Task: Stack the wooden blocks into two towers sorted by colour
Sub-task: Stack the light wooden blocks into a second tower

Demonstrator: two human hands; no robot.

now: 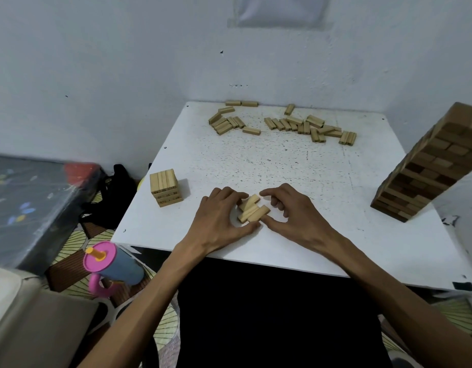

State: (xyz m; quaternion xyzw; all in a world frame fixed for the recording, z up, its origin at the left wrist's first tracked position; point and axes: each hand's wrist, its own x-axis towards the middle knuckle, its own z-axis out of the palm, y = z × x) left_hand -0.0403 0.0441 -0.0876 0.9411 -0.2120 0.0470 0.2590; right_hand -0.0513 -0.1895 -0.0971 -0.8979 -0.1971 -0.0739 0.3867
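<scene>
a white table (pixel 282 168) is filling the middle of the view, pushed against a pale wall. on its right edge a tall tower of dark brown blocks (pixel 431 166) is standing, appearing to lean in the wide-angle view. along the far side many loose pale blocks (pixel 296 124) are lying scattered in two rough groups, some side by side, some crossing each other. near the left edge a short tower of pale blocks (pixel 166 188) is standing a few layers high, its top layer running away from the person. close to the near edge, between the two towers, a small bundle of pale blocks (pixel 252 209) is lying flat on the table. the left hand (pixel 219 216) is gripping it from the left, fingers curled over the far ends and thumb against the near end. the right hand (pixel 296 213) is pinching it from the right, forefinger arching to the far end and thumb at the near corner. off the table to the left, a blue cup with a pink lid (pixel 115 264) is sitting low down.
</scene>
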